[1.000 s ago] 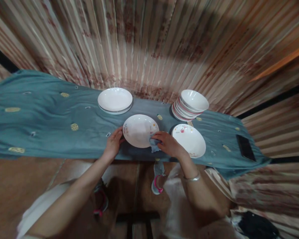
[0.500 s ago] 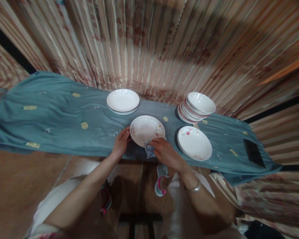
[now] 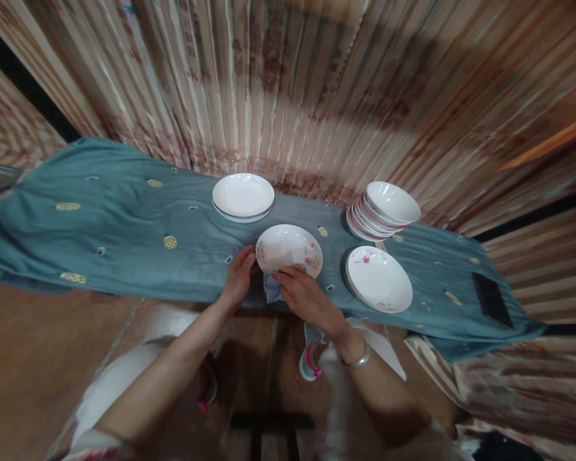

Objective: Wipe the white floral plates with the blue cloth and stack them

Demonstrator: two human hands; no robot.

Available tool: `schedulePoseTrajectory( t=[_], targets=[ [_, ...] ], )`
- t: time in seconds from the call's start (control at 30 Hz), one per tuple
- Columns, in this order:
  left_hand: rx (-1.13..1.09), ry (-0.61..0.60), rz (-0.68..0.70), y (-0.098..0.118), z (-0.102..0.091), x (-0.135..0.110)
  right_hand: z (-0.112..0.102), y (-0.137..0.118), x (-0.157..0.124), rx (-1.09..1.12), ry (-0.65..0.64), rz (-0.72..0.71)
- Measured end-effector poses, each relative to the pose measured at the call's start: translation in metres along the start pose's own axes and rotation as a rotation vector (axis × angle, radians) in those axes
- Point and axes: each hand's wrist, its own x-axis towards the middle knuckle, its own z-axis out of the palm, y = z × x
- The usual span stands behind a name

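Observation:
A white plate (image 3: 288,244) with small orange and pink flowers near its rim lies in front of me on the cloth-covered table. My left hand (image 3: 241,272) grips the plate's left edge, the thumb by the rim and the fingertips partly hidden. A light blue cloth (image 3: 272,289) is bunched under the fingers of my right hand (image 3: 301,291), which presses it on the plate's near rim. Part of the cloth hangs over the edge toward me. A silver bracelet circles my right wrist.
Stacked white plates (image 3: 244,195) stand at the back left. To the right are a stack of bowls (image 3: 391,203) and more flowered plates (image 3: 379,280). A dark flat phone-like object (image 3: 491,299) lies at the table's right end. A pleated curtain (image 3: 269,96) hangs behind.
My right hand has slid left along the plate's near rim with the cloth. My left hand stays on the left edge. The whole view has shifted slightly.

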Motion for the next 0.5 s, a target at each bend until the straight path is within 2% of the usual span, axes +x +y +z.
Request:
schedulePoseTrajectory(
  t=[0.33, 0.5],
  targets=[
    [0.062, 0.020, -0.042, 0.006, -0.005, -0.003, 0.009, -0.005, 0.027, 0.099, -0.026, 0.061],
    [0.118, -0.004, -0.003, 0.007, -0.007, -0.005, 0.012, -0.002, 0.039, 0.143, -0.039, 0.069]
  ],
)
